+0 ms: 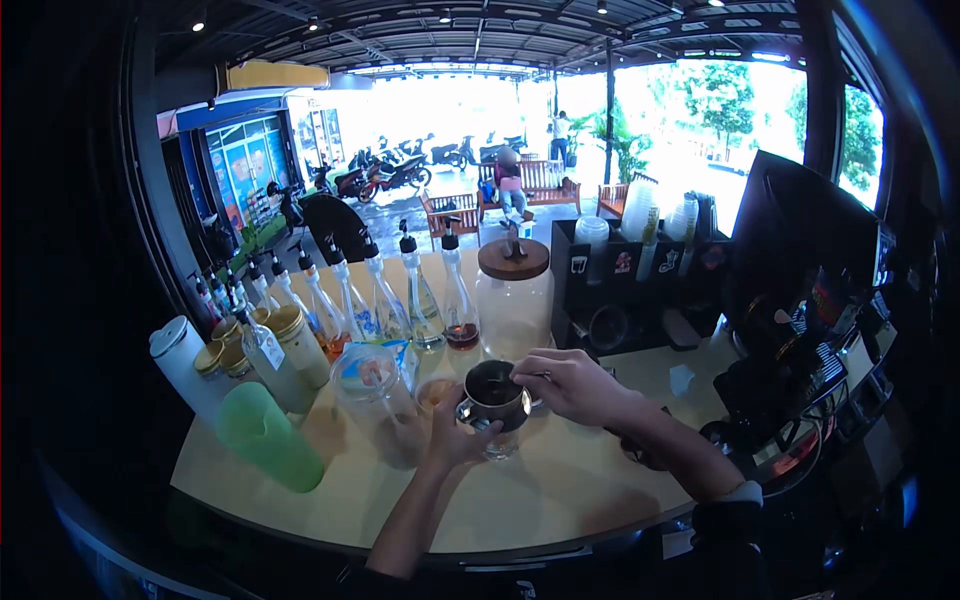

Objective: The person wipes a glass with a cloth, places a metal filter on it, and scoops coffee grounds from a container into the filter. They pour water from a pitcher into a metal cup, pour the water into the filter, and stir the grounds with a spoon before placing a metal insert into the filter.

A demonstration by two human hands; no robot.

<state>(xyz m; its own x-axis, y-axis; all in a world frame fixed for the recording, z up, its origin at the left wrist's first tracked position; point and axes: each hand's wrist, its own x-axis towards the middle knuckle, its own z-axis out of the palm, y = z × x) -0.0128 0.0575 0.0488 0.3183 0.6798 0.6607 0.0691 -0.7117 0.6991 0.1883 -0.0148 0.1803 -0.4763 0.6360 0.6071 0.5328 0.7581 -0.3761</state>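
- While the left hand point(456, 440) grips it from the side, a dark-mouthed metal cup point(505, 411) sits upright near the front middle of the surface point(480, 512), apparently above a clear glass point(503, 446); whether the two touch is hidden.
- Left fingers: curled around the cup's lower side, thumb across the front, a hold that probably keeps it from tipping or turning.
- Right hand point(578, 386): fingers close together at the rim, seemingly pinching something thin; the object itself cannot be made out. Coming from above leaves the mouth mostly unobstructed.
- Left of the cup: a small round container point(437, 393), then a clear lidded jar point(385, 415) and a green pitcher point(262, 432), all likely within reach.
- Behind: a glass dispenser point(513, 305) with a wooden lid point(514, 260); beside it, pump bottles point(426, 305) in a row, nozzles up, presumably for easy pressing.
- Right rear: black organizer point(628, 265) keeping stacked cups point(639, 215) upright.
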